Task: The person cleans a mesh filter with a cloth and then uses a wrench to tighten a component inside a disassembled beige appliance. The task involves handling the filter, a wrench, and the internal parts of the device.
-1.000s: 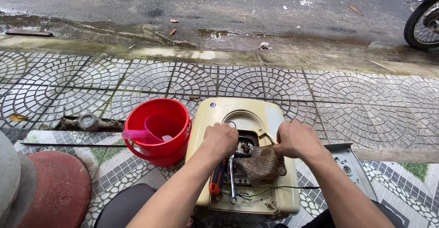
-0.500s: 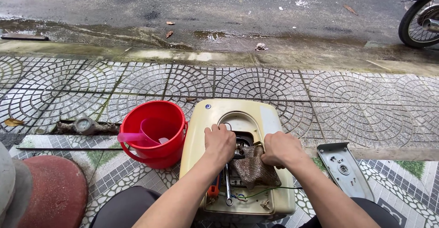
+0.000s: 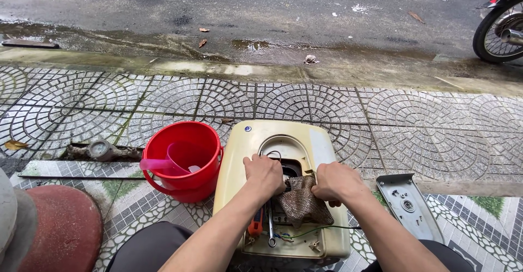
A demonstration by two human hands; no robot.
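Head view, and I'm looking straight down at both hands on a cream-coloured appliance casing point(image 3: 283, 141) lying flat on the patterned tiles point(image 3: 163, 97). The left hand point(image 3: 265, 175) is curled into a loose fist over the open cavity in the casing; I cannot tell whether anything is pinched inside it. The right hand point(image 3: 339, 182) is closed too, knuckles up, pressing on a brown mesh cloth point(image 3: 302, 204) that sits bunched between the two hands and spills toward me.

Just below the left hand, an orange-handled tool point(image 3: 255, 224) and a metal spanner point(image 3: 271, 229) lie in the casing's open lower bay, with thin green wire point(image 3: 321, 229) trailing under the right wrist.

As for progress, I judge the opening-up done: the grey cover plate point(image 3: 409, 206) lies off to the right of the right hand, apart from the casing, and the innards are exposed. The work inside the cavity looks mid-way; the tools are out and the cover is not yet back on.

Left of the left hand, touching the casing, stands a red bucket point(image 3: 182, 163) with a pink scoop point(image 3: 166, 163) in it. Far beyond the right hand, a motorbike wheel point(image 3: 498, 29) stands on the wet road.
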